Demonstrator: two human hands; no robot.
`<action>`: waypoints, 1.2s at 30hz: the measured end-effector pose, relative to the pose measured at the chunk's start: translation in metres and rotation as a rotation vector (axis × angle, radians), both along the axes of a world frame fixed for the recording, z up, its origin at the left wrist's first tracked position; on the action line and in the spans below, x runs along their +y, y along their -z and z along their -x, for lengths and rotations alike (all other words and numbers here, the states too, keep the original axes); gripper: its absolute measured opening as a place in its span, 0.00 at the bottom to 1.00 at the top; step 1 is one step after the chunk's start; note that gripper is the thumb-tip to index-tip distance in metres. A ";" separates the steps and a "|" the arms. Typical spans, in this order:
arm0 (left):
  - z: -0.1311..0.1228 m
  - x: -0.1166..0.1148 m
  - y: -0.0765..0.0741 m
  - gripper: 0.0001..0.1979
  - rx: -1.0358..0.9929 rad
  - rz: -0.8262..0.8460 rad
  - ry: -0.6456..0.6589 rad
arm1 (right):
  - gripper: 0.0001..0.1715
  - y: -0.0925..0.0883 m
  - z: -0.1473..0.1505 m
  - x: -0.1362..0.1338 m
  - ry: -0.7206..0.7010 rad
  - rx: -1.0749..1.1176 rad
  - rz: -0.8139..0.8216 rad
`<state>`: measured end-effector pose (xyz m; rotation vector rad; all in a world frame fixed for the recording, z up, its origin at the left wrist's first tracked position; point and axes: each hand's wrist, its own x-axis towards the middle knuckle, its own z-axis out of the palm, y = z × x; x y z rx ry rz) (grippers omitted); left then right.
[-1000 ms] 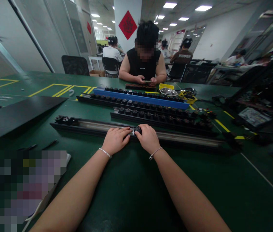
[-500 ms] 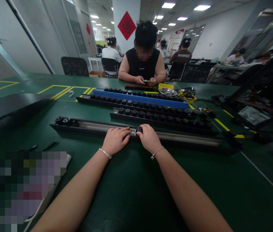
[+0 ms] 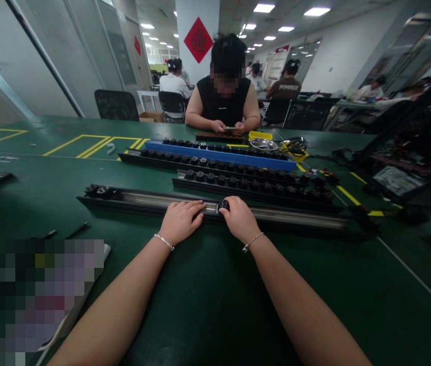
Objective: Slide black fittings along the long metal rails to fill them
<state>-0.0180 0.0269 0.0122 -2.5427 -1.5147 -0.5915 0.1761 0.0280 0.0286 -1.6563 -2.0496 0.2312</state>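
— Where are the hands?

— Both are just below the middle of the frame, on the long black rail [image 3: 295, 217] that runs across the green desk [image 3: 208, 295]. The left hand [image 3: 179, 221] lies palm down on the rail, fingers spread flat over it and not closed around anything. The right hand [image 3: 240, 219] is just beside it, its fingertips gripping a small black part [image 3: 223, 205] that sits in the rail's groove.

— And the two hands, do they touch?

— Nearly; a short bit of bare rail shows between them. Each wrist wears a thin bracelet.

— What else is on the rail?

— A cluster of black parts [image 3: 99, 191] at its left end, well apart from the hands.

— Behind it?

— Three more rails toward the top of the frame: a black one full of knobs [image 3: 253, 185], another black one [image 3: 185, 160], then a blue one [image 3: 223, 151]. Beyond them, right of centre, a metal bowl [image 3: 264, 145] and a yellow box [image 3: 260, 135].

— Anyone else?

— A person in a black sleeveless top [image 3: 223, 104] sits across the desk at top centre, both hands on something small; I cannot tell what.
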 end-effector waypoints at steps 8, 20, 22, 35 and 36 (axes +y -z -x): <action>-0.001 0.000 -0.001 0.17 0.011 -0.001 -0.006 | 0.16 -0.001 -0.002 -0.002 0.005 0.003 0.005; -0.001 -0.001 -0.002 0.17 0.000 0.013 -0.003 | 0.16 -0.002 -0.007 -0.004 0.018 0.007 0.011; -0.001 0.000 -0.002 0.17 0.003 0.013 -0.002 | 0.16 -0.002 -0.008 -0.005 0.019 0.008 0.010; 0.000 -0.001 -0.001 0.17 -0.001 0.001 0.004 | 0.17 -0.002 -0.016 -0.008 0.040 0.005 0.009; 0.000 -0.001 -0.001 0.17 -0.003 0.001 0.005 | 0.17 -0.003 -0.016 -0.008 0.042 0.005 0.009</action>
